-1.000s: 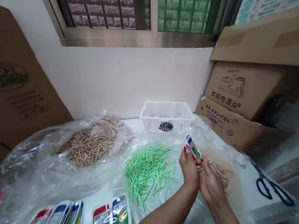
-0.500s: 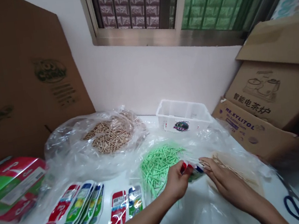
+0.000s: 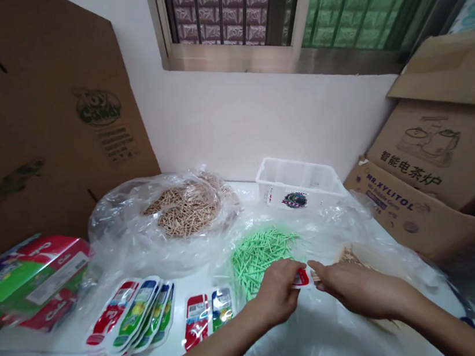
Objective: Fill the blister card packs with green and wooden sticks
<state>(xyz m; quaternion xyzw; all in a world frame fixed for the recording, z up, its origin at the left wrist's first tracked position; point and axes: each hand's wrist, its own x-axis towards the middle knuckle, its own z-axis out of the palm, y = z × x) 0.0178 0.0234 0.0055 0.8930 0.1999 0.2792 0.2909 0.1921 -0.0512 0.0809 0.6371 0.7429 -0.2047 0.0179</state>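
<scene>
My left hand [image 3: 278, 290] is closed on a small red packet with a white edge [image 3: 302, 278], mostly covered by its fingers. Against the packet's open-looking right end presses my right hand [image 3: 354, 286], its fingers pinching a few thin tan sticks [image 3: 315, 276]. Just behind the left hand lies a heap of light green sticks [image 3: 254, 254] on clear plastic. More tan sticks [image 3: 350, 255] rest on a plastic sheet, partly hidden behind the right hand. Left of my forearm are a red packet [image 3: 196, 319] and a blue-and-green packet [image 3: 222, 308], side by side.
Several fanned packets [image 3: 139, 313] lie at the front left, near a red-and-green carton [image 3: 52, 269]. Behind them, a clear bag [image 3: 115, 217] holds tan sticks [image 3: 187, 211]. A white basket [image 3: 299, 178] stands by the wall. Cardboard boxes [image 3: 86, 58] flank the table.
My hands have come closer together, and the right hand's sticks now meet the packet's end. The packet has turned to show its red face. The view has shifted slightly left.
</scene>
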